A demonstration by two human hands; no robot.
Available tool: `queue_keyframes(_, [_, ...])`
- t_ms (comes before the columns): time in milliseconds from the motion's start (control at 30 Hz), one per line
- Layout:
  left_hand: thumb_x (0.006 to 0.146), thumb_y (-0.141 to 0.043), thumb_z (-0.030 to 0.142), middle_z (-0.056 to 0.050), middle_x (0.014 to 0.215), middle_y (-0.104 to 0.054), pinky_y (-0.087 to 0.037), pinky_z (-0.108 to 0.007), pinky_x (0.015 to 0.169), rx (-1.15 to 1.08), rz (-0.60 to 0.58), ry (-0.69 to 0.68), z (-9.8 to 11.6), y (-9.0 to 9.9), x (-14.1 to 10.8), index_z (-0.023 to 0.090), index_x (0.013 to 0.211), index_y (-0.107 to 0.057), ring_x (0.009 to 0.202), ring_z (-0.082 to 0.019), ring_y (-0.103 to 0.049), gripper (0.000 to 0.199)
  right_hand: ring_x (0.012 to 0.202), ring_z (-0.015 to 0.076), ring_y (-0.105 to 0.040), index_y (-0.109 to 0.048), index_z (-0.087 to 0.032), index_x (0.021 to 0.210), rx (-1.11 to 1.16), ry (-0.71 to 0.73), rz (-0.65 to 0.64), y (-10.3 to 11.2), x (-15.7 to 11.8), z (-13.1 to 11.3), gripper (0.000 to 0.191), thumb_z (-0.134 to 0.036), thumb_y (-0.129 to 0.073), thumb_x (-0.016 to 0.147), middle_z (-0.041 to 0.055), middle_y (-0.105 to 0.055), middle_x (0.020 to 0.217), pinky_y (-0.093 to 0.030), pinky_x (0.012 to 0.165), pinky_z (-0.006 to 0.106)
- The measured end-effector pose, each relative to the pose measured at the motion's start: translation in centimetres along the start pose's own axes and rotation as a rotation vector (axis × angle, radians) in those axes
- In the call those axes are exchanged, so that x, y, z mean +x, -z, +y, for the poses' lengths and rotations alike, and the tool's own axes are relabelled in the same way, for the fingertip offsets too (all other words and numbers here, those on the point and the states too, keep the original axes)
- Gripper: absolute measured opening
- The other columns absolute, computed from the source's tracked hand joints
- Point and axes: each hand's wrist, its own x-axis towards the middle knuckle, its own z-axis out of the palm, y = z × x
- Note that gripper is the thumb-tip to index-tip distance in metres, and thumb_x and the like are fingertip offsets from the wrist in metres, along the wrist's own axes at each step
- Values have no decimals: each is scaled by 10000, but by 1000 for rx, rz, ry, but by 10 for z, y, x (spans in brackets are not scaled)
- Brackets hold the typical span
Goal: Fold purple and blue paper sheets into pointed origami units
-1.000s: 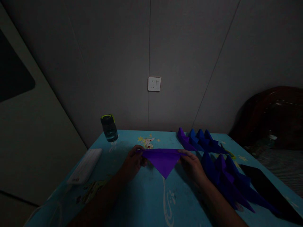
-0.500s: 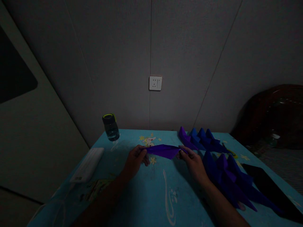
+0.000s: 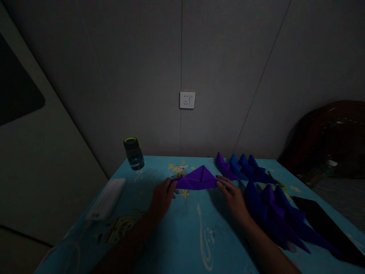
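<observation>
Both hands pinch a folded purple paper triangle near the table's far edge, left hand and right hand closed on its ends. A lidded bottle stands at the far left corner, its contents unclear.

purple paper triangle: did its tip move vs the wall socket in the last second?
Yes. The purple paper triangle pointed toward the person before; its tip now points up toward the wall socket, flipped over its long edge, with left hand and right hand at the ends.
</observation>
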Motion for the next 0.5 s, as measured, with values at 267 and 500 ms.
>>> queue_keyframes(267, [948, -448, 372, -20, 690, -714, -532, -274, 708, 161, 96, -69, 0, 1, 2, 184, 859, -696, 665, -167, -682, 324, 484, 172, -575, -601, -178, 915, 258, -173, -5, -9, -9, -18, 412, -523, -740, 737, -22, -621, 506, -429, 508, 276])
queue_keyframes(500, [972, -371, 314, -102, 1141, -697, -495, -399, 949, 273, 0, -163, -8, -4, 4, 199, 1300, -575, 1057, -236, -650, 403, 570, 191, -641, -657, -162, 813, 258, -160, 37, -8, -8, -15, 377, -503, -774, 703, 27, -683, 593, -490, 590, 303])
